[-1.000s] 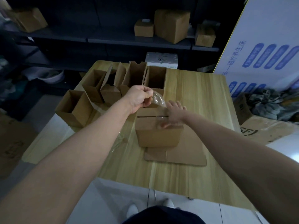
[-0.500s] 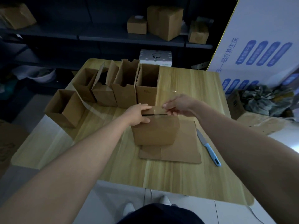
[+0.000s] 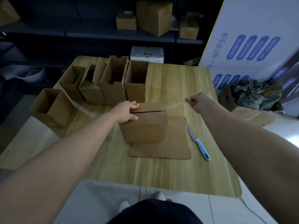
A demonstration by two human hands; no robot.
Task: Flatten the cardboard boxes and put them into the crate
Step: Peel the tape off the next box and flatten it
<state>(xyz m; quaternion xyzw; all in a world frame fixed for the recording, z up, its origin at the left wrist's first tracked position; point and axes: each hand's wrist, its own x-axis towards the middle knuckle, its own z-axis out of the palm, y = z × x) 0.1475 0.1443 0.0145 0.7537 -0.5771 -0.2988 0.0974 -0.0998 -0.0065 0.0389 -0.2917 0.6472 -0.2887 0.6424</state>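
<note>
A closed brown cardboard box (image 3: 144,128) stands mid-table on top of a flattened cardboard sheet (image 3: 174,143). My left hand (image 3: 127,112) presses down on the box's top left edge, fingers over the seam. My right hand (image 3: 196,101) is off to the right of the box, pinched shut on a strip of clear tape (image 3: 174,106) that stretches from the box's top right corner to my fingers. Several open, upright boxes (image 3: 113,83) stand in a row behind it, with one more (image 3: 50,107) at the left edge. No crate is in view.
A blue-handled knife (image 3: 199,143) lies on the wooden table (image 3: 161,175) right of the flat sheet. Loose tape strips lie at the left. Behind the table are dark shelves with boxes (image 3: 153,16), a white carton (image 3: 147,53) and a large white printed box (image 3: 252,42).
My right hand has pulled away to the right, peeling the clear tape off the box top. My left hand stayed on the box's left edge. The view shifted slightly.
</note>
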